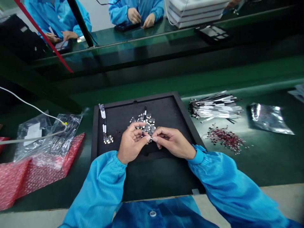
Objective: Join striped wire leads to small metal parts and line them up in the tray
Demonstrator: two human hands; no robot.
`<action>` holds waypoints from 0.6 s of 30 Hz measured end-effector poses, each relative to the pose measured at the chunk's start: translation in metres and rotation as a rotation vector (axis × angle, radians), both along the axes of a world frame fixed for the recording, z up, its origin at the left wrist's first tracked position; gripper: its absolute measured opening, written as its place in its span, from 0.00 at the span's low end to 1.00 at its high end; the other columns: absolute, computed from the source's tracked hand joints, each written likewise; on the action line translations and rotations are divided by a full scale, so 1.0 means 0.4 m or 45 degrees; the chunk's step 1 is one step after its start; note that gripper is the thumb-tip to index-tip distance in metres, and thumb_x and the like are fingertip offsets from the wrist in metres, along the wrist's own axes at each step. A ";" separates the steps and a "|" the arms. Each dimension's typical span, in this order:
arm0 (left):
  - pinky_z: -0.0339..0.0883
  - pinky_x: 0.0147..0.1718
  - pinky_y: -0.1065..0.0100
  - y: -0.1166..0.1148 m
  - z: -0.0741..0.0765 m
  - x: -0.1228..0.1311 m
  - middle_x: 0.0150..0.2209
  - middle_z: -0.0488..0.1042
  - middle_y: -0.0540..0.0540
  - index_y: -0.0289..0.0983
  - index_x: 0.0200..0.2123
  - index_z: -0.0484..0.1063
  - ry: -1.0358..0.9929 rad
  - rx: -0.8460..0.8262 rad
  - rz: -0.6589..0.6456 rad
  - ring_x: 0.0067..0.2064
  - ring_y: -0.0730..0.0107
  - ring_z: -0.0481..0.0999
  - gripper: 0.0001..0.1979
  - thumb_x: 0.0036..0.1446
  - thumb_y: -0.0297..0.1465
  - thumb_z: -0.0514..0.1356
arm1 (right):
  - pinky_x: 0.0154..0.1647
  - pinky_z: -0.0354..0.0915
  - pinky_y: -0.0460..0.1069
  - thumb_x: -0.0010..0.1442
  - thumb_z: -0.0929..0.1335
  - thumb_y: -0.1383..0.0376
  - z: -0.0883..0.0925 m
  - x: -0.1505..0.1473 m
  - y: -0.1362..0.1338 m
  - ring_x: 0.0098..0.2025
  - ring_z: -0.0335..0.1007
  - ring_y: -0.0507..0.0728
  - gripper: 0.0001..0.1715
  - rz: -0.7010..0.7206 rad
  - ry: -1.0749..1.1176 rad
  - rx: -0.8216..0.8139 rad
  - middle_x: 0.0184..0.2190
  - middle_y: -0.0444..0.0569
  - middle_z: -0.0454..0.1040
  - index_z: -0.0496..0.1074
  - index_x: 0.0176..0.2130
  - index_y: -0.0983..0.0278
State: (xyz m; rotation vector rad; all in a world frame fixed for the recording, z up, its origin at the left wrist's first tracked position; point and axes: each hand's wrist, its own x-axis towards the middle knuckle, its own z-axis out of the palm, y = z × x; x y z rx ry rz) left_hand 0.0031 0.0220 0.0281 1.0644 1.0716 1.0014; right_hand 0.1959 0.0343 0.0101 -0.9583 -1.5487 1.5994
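Over a black foam tray (93,139), my left hand (133,142) and my right hand (174,142) meet with their fingertips closed together. Between them is a small circuit board (151,138), largely covered by the fingers. A black-and-white flat ribbon cable (145,111) stands up behind the left fingers; whether it joins the held board I cannot tell. Just beyond the hands lies a pile of small circuit boards (149,122). At the tray's left side rests a separate circuit board (108,139) with pale ribbon strips (104,122) above it.
Right of the tray lie a heap of ribbon cables (216,107), a pile of small red-and-black wired parts (225,137) and a silvery bag (270,118). Clear plastic bags (35,133) and red bubble wrap (45,167) lie left. Two co-workers in blue sleeves (159,9) sit across the bench.
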 end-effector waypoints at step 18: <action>0.72 0.33 0.71 0.000 0.005 0.002 0.30 0.76 0.50 0.35 0.50 0.65 -0.012 -0.021 0.001 0.28 0.75 0.75 0.23 0.53 0.30 0.69 | 0.28 0.70 0.46 0.60 0.73 0.52 0.004 -0.002 0.004 0.26 0.69 0.50 0.18 -0.026 0.025 -0.101 0.26 0.44 0.72 0.73 0.35 0.65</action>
